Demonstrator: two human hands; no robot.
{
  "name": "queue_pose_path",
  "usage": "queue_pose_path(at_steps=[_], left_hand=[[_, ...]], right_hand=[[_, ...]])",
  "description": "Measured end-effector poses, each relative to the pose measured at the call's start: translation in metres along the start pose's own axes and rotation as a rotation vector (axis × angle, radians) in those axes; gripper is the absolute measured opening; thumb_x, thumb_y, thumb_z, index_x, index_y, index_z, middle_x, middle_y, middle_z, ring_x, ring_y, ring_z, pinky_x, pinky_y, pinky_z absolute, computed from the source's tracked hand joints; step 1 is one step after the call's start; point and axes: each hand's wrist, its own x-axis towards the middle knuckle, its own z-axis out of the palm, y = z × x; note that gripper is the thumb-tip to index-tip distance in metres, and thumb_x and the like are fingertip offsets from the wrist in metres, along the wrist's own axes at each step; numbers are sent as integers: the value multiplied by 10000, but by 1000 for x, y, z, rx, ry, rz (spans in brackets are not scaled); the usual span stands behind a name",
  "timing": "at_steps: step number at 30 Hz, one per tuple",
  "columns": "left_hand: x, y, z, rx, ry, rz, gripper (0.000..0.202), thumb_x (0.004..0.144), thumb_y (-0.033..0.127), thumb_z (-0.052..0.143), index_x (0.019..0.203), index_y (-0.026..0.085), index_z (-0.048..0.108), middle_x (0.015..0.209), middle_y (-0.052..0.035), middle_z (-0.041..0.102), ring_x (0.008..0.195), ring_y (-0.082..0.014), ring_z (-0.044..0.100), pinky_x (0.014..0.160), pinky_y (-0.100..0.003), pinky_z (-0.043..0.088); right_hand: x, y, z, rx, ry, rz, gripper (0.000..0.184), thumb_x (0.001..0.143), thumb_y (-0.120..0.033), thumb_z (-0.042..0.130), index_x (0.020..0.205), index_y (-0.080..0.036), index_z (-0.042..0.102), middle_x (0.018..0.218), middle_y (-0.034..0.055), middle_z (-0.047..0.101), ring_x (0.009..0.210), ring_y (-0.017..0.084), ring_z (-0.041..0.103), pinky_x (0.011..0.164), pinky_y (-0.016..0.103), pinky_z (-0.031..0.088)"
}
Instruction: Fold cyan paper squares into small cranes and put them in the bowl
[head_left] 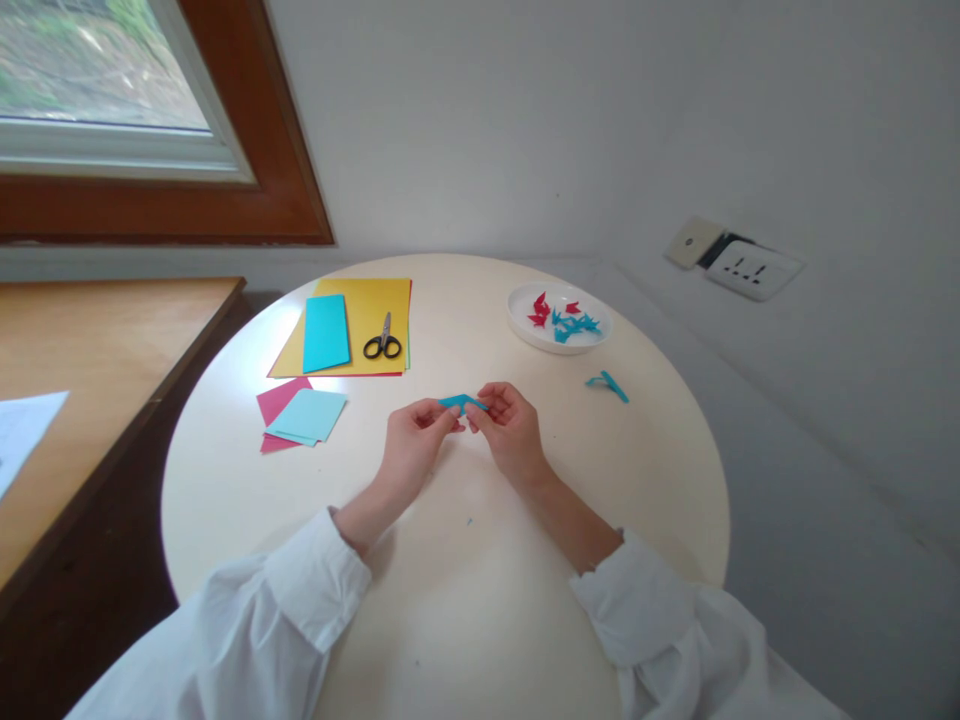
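Between both hands, a small folded piece of blue paper (463,402) is held just above the middle of the round table. My left hand (418,430) pinches its left end between thumb and fingers. At its right end, my right hand (510,425) grips it the same way, thumb in front. The paper is bent to a shallow peak in the middle; the fingertips hide its ends. To the right lies a blue folded strip (613,386), beyond it a white plate (517,322) with several small red paper pieces (540,308) and blue paper pieces (574,325).
At the back left, a blue paper rectangle (326,335) and black-handled scissors (383,340) lie on yellow sheets (375,298). Nearer are light blue squares (311,413) over pink squares (281,400). A wooden desk (135,340) stands left of the white table (450,620); a wall socket (754,268) is right.
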Motion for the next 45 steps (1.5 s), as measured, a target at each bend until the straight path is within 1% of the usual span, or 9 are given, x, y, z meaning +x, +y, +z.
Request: queue_pose_path(at_steps=[7, 12, 15, 18, 24, 30, 36, 40, 45], left_hand=[[2, -7, 1, -88, -32, 21, 134, 667, 253, 647, 637, 136, 589, 632, -20, 625, 623, -131, 564, 634, -271, 430], [9, -9, -6, 34, -1, 68, 153, 664, 263, 640, 600, 143, 570, 583, 1, 572, 550, -105, 485, 539, -235, 358], [12, -8, -9, 150, 16, 88, 195, 668, 278, 630, 558, 148, 534, 532, 24, 501, 511, -88, 414, 493, -224, 292], [11, -5, -9, 188, -19, 69, 225, 679, 296, 617, 544, 147, 517, 520, 30, 475, 500, -83, 391, 483, -224, 270], [9, -3, -8, 124, -88, 52, 248, 716, 355, 599, 599, 138, 571, 580, -2, 548, 566, -112, 476, 529, -237, 329], [11, -5, -11, 122, -47, 81, 245, 705, 344, 624, 580, 139, 578, 560, 3, 555, 565, -113, 488, 561, -245, 366], [7, -2, -3, -107, -106, -50, 251, 689, 369, 647, 685, 117, 646, 664, -38, 621, 660, -142, 559, 659, -281, 440], [5, 0, 0, -128, -145, -33, 230, 675, 343, 666, 668, 113, 655, 657, -39, 630, 668, -146, 565, 690, -294, 454], [9, 0, -4, -130, -110, -71, 255, 654, 364, 686, 647, 111, 656, 630, -33, 630, 669, -147, 584, 726, -308, 472]], right_hand=[[-1, 2, 0, -5, -55, 33, 257, 611, -255, 693, 773, -195, 503, 539, -71, 587, 457, 79, 519, 471, 220, 423], [-2, 5, -1, -62, -89, 68, 353, 620, -265, 696, 918, -197, 519, 689, -15, 669, 607, 119, 609, 586, 261, 492], [0, 8, -3, -130, -57, 35, 296, 640, -293, 685, 893, -188, 571, 787, 20, 666, 739, 147, 629, 644, 278, 501], [1, 8, -5, -134, -63, 30, 242, 622, -278, 694, 823, -181, 601, 770, 19, 656, 728, 146, 623, 667, 287, 501], [2, 3, -5, -30, -67, 64, 264, 580, -242, 713, 813, -181, 607, 624, -37, 603, 575, 102, 571, 601, 264, 477], [2, 2, -2, 12, -114, 120, 294, 568, -244, 713, 830, -181, 597, 589, -41, 626, 534, 95, 553, 544, 248, 446], [-1, -4, 1, 39, -5, 131, 318, 555, -234, 716, 827, -186, 558, 565, -52, 642, 506, 97, 565, 536, 248, 463], [-3, -5, 2, 18, -16, 113, 319, 567, -249, 712, 830, -192, 541, 606, -34, 673, 506, 106, 582, 540, 259, 480], [-1, -2, 0, -57, -35, 34, 191, 638, -304, 653, 757, -185, 561, 587, -22, 638, 542, 123, 593, 509, 252, 466]])
